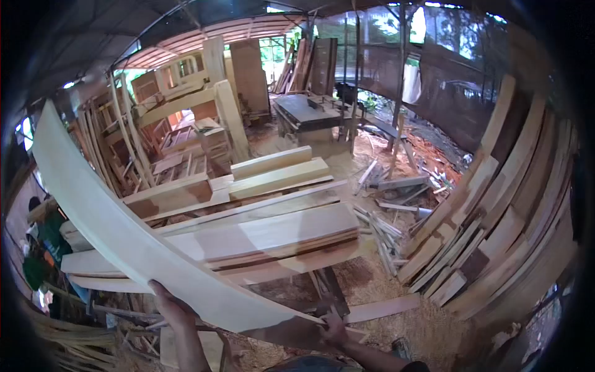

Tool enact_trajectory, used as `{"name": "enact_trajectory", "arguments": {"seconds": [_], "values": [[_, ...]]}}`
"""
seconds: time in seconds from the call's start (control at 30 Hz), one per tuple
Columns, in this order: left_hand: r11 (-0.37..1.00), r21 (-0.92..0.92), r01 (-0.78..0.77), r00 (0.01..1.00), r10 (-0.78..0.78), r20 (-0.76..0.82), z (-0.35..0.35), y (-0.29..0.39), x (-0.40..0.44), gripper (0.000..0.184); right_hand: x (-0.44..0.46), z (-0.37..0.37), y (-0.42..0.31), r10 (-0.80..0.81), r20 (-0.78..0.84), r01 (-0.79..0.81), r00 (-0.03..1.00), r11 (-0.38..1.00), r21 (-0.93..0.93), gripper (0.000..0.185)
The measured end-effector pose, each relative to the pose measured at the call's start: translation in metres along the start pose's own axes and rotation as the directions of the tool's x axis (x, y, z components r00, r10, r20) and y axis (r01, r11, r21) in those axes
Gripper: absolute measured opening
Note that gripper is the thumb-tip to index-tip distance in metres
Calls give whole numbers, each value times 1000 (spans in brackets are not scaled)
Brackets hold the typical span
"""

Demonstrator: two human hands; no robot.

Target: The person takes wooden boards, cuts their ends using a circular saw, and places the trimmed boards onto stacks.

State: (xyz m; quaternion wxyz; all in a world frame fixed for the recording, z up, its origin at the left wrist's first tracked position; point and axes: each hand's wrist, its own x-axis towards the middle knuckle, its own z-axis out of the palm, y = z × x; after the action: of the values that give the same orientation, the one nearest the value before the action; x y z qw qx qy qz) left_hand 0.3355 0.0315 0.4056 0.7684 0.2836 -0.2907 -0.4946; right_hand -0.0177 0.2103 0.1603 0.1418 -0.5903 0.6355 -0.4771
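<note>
A long, pale wooden board slants across the view from the upper left to the lower middle, looking curved through the wide lens. My left hand grips its lower edge near the middle, thumb on the face and the other fingers hidden behind. At the board's near right end, my right hand is closed on the edge. Behind the held board lies a stack of planks on a support, partly covered by it. Two thick wooden beams rest farther back on that pile.
Many boards lean in a row on the right. Scrap wood litters the sawdust-covered floor beyond the stack. A machine table stands at the back, with wooden frames to its left. A loose plank lies on the floor at right.
</note>
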Motion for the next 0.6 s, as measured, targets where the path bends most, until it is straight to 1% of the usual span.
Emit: {"name": "enact_trajectory", "arguments": {"seconds": [0.03, 0.07, 0.13, 0.2, 0.23, 0.27, 0.33, 0.37, 0.43, 0.47, 0.5, 0.53, 0.57, 0.6], "values": [[999, -25, -46, 999, 47, 16, 16, 2, 2, 68, -1, 8, 5, 5, 22, -6, 1000, 999, 34, 38], [998, 12, -56, 998, 55, 33, 29, 8, 4, 69, -6, 23, 20, 7, 90, -9, 996, 1000, 20, 38], [994, 80, -76, 994, 70, 80, 61, 21, 7, 71, 0, 27, 5, 12, 305, -18, 952, 1000, 17, 42], [991, 120, -59, 992, 44, 119, 80, 27, 11, 72, 10, 30, -15, 23, 528, -22, 849, 1000, -9, 47], [989, 139, -50, 990, 30, 137, 91, 30, 13, 72, 17, 32, -24, 33, 633, -18, 773, 999, -30, 49], [986, 159, -46, 979, 12, 204, 102, 33, 14, 73, 20, 37, -30, 45, 730, -12, 682, 999, -50, 52], [978, 203, -41, 944, -29, 329, 128, 37, 18, 73, 21, 59, -36, -65, 734, 45, 676, 998, 47, 54], [973, 230, -32, 933, -53, 355, 142, 35, 19, 70, 22, 64, -43, -121, 737, 74, 665, 993, 96, 55], [957, 288, -25, 920, -91, 382, 174, 32, 17, 66, 30, 60, -66, -170, 702, 52, 692, 981, 187, 49], [915, 374, -151, 868, -58, 492, 179, 19, 25, 62, 36, 56, -77, -201, 697, 44, 689, 971, 237, 46], [848, 450, -278, 814, -41, 580, 181, 9, 31, 59, 39, 63, -64, -224, 650, 56, 726, 962, 268, 44], [753, 544, -370, 734, -122, 668, 207, 25, 7, 57, 42, 73, -52, -252, 616, 69, 746, 950, 305, 42], [645, 632, -429, 652, -263, 711, 209, 17, 14, 59, 59, 40, -85, -172, 589, -115, 790, 902, 417, 41], [540, 777, -322, 654, -467, 596, 224, 17, 4, 58, 78, 1, -111, -67, 586, -299, 808, 810, 504, 42]]}}
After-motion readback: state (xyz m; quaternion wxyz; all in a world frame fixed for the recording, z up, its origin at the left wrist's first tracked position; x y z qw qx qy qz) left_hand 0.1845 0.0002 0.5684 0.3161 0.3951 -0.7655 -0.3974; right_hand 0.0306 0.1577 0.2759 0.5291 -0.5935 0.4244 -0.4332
